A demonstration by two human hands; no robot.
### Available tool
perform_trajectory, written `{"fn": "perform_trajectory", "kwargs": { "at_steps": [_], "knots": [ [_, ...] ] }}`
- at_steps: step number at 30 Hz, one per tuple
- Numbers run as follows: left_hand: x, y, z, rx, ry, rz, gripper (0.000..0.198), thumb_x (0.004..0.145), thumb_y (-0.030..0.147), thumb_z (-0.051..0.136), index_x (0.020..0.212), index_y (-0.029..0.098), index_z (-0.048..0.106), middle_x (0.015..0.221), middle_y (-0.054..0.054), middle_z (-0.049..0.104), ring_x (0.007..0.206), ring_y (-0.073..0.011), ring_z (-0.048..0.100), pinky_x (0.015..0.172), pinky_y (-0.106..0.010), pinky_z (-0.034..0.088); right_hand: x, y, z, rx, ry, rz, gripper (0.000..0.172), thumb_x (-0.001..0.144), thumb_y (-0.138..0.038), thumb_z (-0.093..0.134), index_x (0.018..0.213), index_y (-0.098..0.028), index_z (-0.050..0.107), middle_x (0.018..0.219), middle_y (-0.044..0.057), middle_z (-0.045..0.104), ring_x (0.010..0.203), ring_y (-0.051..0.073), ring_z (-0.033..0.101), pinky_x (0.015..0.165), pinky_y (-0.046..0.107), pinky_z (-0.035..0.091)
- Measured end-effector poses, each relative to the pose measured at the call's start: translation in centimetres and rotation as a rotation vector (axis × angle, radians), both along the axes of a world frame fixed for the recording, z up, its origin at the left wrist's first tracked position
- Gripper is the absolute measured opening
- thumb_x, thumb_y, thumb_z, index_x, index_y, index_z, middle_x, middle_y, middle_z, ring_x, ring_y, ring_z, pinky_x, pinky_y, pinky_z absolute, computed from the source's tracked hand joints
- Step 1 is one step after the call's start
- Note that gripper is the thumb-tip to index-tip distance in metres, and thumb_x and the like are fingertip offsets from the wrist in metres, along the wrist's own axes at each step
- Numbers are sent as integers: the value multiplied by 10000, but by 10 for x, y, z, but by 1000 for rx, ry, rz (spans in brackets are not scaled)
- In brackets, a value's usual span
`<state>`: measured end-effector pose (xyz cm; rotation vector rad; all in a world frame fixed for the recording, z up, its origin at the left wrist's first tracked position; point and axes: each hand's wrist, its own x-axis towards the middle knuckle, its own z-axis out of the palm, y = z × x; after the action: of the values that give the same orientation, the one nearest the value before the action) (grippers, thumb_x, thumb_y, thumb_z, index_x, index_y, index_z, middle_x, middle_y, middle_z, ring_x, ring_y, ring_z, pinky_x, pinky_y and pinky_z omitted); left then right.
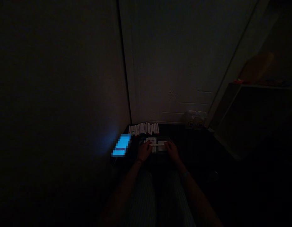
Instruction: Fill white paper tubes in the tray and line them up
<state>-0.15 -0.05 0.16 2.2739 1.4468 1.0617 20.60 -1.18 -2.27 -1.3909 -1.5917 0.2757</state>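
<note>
A white marker (157, 144) lies level between my two hands, one end in each. My left hand (145, 150) is closed on its left end, and my right hand (172, 149) pinches its right end. Beneath it sits a clear-looking tray (168, 138), with several white markers (150, 139) standing side by side in its left part. A pale flat piece (162, 147) shows in the tray's right part. Farther back, a row of several white markers (143, 128) with coloured ends lies on the dark surface. The dim light hides the finer detail of my fingers.
A glowing blue screen (121, 145), pixelated, is at the left by the wall. Two clear containers (196, 119) stand at the back right against a pale panel (171, 63). A shelf unit (240, 101) with things on top is at the right. My legs are below the dark surface's front edge.
</note>
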Motion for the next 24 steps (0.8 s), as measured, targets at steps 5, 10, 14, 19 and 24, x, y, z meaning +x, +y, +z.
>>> {"fn": "perform_trajectory", "kwargs": {
  "at_steps": [5,10,14,19,24],
  "knots": [
    [-1,4,-4,-16,-3,5,245,794,197,390,1000,208,523,951,-10,605,847,-143,551,742,-242,407,1,-1,1,11,-7,5,321,846,-389,353,889,-191,601,831,51,608,761,154,535,691,251,387],
    [0,1,-1,-8,21,18,249,793,211,400,1014,208,514,917,-11,611,803,-140,561,719,-237,407,0,-3,3,5,-8,4,321,853,-396,340,885,-199,591,846,43,608,775,151,537,688,242,385],
    [2,-4,4,11,66,0,241,777,299,457,991,215,530,880,-10,619,791,-146,567,716,-235,406,0,-4,3,-4,-43,-9,319,852,-400,346,859,-199,594,807,42,606,747,150,537,676,239,381],
    [4,-4,5,47,59,-33,246,808,374,416,927,225,570,924,-2,625,836,-140,569,733,-230,411,0,-4,3,-9,-69,-1,311,845,-409,363,882,-213,601,798,34,606,726,145,533,656,232,377],
    [4,-2,3,69,53,-39,260,831,338,380,946,212,577,970,-12,616,914,-145,550,814,-248,400,-2,-7,6,-3,-88,-10,322,845,-422,358,887,-217,602,811,33,601,730,140,529,667,229,372]
  ]
}}
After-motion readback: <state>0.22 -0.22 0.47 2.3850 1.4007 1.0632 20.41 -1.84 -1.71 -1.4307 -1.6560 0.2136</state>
